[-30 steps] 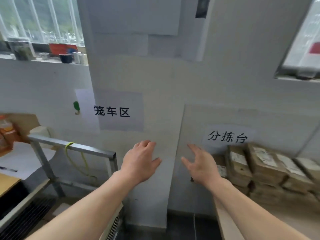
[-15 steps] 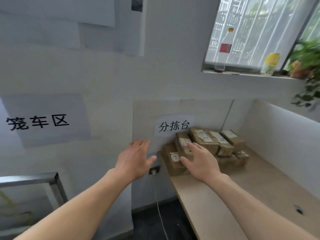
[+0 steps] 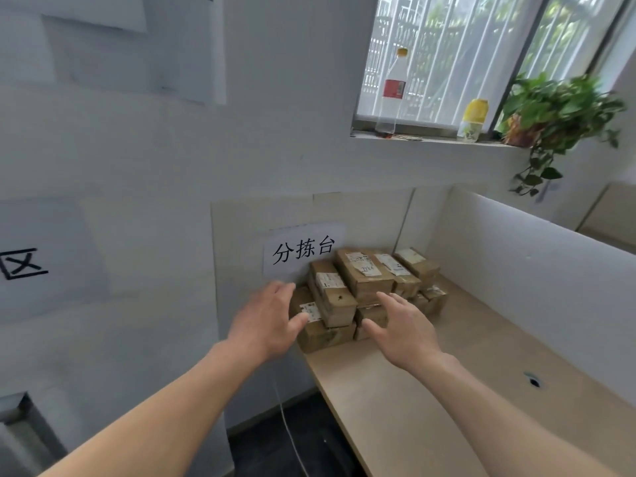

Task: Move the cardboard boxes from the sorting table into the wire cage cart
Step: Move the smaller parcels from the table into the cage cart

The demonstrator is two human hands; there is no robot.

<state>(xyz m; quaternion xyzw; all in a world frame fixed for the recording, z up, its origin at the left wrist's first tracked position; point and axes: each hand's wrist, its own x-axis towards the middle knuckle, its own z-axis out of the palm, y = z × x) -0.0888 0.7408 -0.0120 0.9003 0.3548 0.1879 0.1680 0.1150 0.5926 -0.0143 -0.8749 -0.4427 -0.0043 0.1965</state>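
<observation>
A paper sign (image 3: 304,251) on the wall (image 3: 275,149), centre of the frame, reads "分拣台". A second sign (image 3: 24,266) at the left edge shows only "区". Just below and right of the first sign, cardboard boxes (image 3: 364,280) are stacked on the tabletop (image 3: 430,390) against the wall. Each visible shipping label (image 3: 329,280) is white, its print too small to read. The left hand (image 3: 266,321) and right hand (image 3: 407,330) hover before the stack, fingers (image 3: 387,299) spread and holding nothing. Upper right, a clear bottle (image 3: 392,91) with a red label stands on the windowsill (image 3: 430,137).
</observation>
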